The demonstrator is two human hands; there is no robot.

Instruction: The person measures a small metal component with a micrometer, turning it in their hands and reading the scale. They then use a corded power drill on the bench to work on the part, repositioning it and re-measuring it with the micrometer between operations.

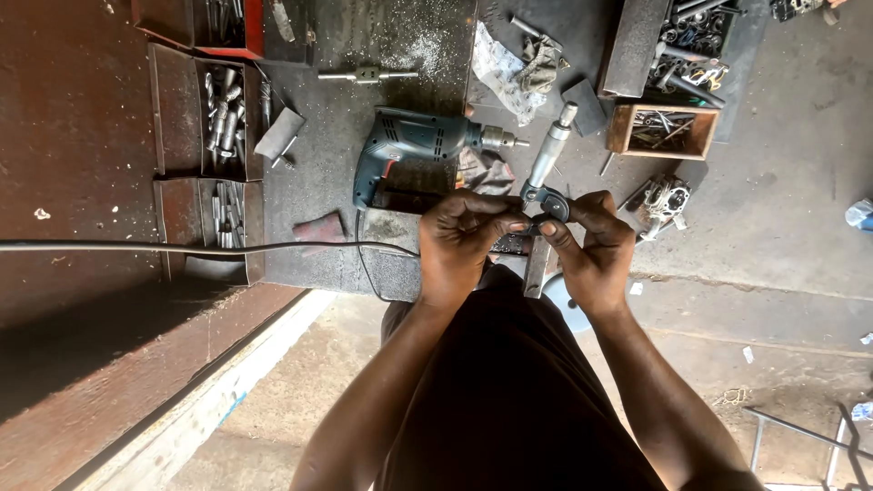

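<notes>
Over the dark surface (346, 136), just in front of our chest, we hold a micrometer (546, 177) between both hands. Our left hand (459, 241) has its fingers closed on the dark frame end, and our right hand (596, 250) pinches the same end from the other side, so the silver barrel points away from us. Beyond it lies a teal electric drill (409, 145), with a crumpled rag (518, 64) and a wooden box (662, 130) of metal parts nearby.

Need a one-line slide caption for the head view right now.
Left hand and right hand together hold a micrometer above a workbench beside a blue-green electric drill.
</notes>
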